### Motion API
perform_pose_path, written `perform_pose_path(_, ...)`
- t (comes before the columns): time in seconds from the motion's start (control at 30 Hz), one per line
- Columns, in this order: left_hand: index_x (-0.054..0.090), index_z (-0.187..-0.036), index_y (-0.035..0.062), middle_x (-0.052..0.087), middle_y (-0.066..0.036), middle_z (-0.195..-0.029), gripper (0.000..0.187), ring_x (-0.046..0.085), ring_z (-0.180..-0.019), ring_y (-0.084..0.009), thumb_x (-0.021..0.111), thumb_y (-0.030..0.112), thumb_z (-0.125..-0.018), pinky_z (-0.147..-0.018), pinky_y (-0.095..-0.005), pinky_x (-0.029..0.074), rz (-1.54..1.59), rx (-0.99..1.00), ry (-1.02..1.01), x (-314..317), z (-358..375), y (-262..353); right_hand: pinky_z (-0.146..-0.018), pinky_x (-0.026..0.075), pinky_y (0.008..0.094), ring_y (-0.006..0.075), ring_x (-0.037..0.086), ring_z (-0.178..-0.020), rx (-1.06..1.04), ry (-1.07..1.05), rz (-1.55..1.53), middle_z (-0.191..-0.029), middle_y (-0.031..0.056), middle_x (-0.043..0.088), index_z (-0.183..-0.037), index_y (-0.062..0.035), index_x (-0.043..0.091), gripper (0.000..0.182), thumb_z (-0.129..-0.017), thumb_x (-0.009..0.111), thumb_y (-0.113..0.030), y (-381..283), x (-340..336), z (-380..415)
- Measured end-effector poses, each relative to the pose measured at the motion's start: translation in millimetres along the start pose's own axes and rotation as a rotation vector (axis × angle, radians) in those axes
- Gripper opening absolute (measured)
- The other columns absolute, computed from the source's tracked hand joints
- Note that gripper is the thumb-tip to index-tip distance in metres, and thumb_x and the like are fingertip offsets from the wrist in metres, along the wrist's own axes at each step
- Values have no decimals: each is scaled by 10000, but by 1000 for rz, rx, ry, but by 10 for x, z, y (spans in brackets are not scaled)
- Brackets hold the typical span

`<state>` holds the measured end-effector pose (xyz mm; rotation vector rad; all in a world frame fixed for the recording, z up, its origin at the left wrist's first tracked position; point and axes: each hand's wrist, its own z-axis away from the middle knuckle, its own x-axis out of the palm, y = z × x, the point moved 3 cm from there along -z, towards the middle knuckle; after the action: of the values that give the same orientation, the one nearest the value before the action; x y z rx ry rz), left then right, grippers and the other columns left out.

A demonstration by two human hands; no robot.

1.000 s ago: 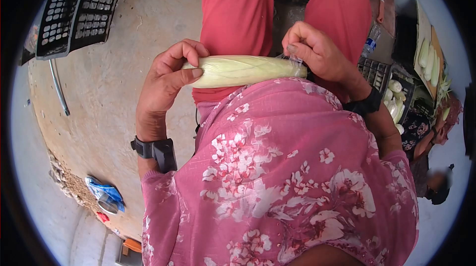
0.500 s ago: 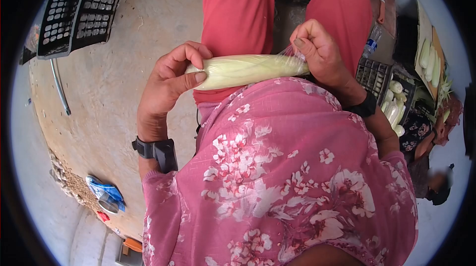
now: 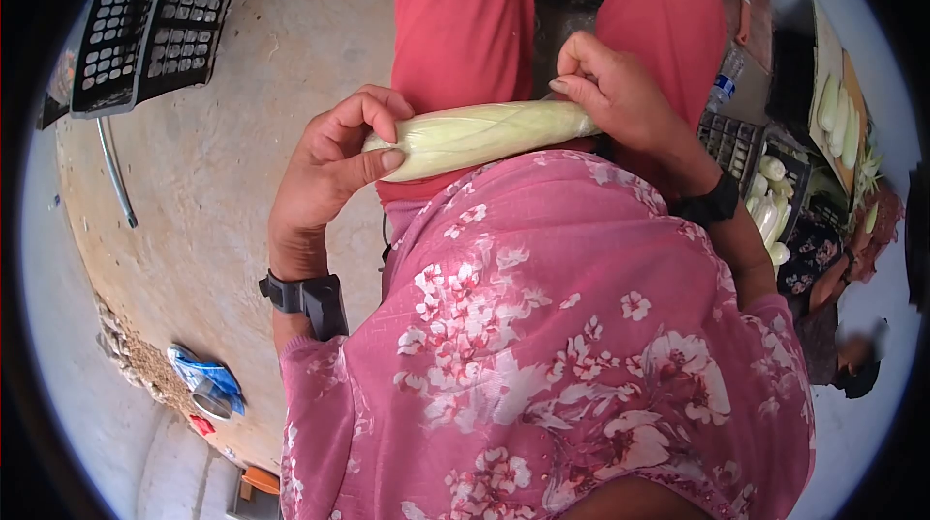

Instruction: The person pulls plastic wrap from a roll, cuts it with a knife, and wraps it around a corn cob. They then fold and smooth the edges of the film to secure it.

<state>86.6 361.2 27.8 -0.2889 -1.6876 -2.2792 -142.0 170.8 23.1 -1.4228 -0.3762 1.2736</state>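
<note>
A pale green ear of corn [image 3: 484, 137], in its husk and wrapped in clear plastic film, lies level across my lap. My left hand [image 3: 339, 147] grips its left end between thumb and fingers. At the other end is my right hand [image 3: 615, 94], with thumb and forefinger pinched together just above the corn. Thin film [image 3: 547, 96] shows faintly under those fingertips, while the palm side hides the corn's right tip.
Black plastic crates [image 3: 179, 26] stand at upper left. On the right, a crate of wrapped corn [image 3: 770, 205] sits near more ears on a board [image 3: 838, 118]. A water bottle [image 3: 727, 79] is beside my knee. Another person [image 3: 823, 297] is at far right.
My right hand has shifted slightly up and left, its pinched fingers drawing the film over the corn's right end. My left hand keeps its grip, nearly still.
</note>
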Motion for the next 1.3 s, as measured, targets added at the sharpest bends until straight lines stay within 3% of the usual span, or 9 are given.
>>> perform_pose_path(0.07, 569, -878, 100, 555, -57, -1113, 199, 505, -1092, -177, 751, 80, -802, -992, -310, 362, -37, 1, 8, 15, -7, 9, -557, 404, 275, 72, 484, -623, 49, -92, 50, -702, 8, 535, -879, -32, 514, 140, -927, 638, -76, 10, 11, -30)
perform_pose_path(0.37, 607, -952, 55, 525, -36, -1133, 180, 494, -1095, -144, 707, -23, -824, -974, -270, 372, -29, 2, -42, 47, 27, 32, -542, 391, 278, 74, 480, -598, 112, -154, -94, -649, 17, 518, -889, -32, 539, 123, -917, 647, -84, 122, 23, 25)
perform_pose_path(0.57, 621, -995, 35, 517, -43, -1158, 209, 492, -1102, -136, 687, -55, -818, -974, -267, 373, -92, 21, -57, 91, 40, 50, -557, 420, 284, 90, 512, -607, 152, -190, 62, -666, 44, 548, -906, -20, 557, 91, -931, 620, -80, 110, 35, 27)
perform_pose_path(0.77, 620, -998, 34, 518, -47, -1162, 226, 487, -1108, -138, 686, -70, -808, -981, -268, 369, -87, 4, -61, 65, 81, 36, -636, 475, 258, 102, 584, -726, 363, -40, -349, -808, 38, 620, -962, -5, 610, 169, -982, 591, -172, 166, -39, 89)
perform_pose_path(0.97, 620, -992, 35, 522, -47, -1160, 231, 486, -1111, -140, 698, -69, -801, -986, -272, 365, -86, 18, -61, 45, 89, 18, -685, 484, 225, 71, 588, -791, 275, -255, -179, -871, 27, 644, -969, 10, 624, 222, -998, 593, -208, 48, -54, 182)
perform_pose_path(1.07, 620, -990, 34, 523, -46, -1156, 232, 487, -1112, -142, 700, -70, -799, -989, -273, 364, -71, 30, -61, 38, 100, 5, -709, 484, 232, 63, 578, -809, 284, -270, -277, -864, 19, 638, -951, 11, 623, 212, -994, 600, -196, 63, -28, 207)
perform_pose_path(1.3, 621, -989, 37, 521, -45, -1157, 237, 490, -1114, -142, 699, -72, -794, -991, -272, 363, -66, 37, -51, 44, 104, -35, -757, 483, 245, 65, 565, -838, 241, -41, -293, -887, 11, 615, -975, 4, 592, 186, -1004, 573, -178, 86, -62, 230)
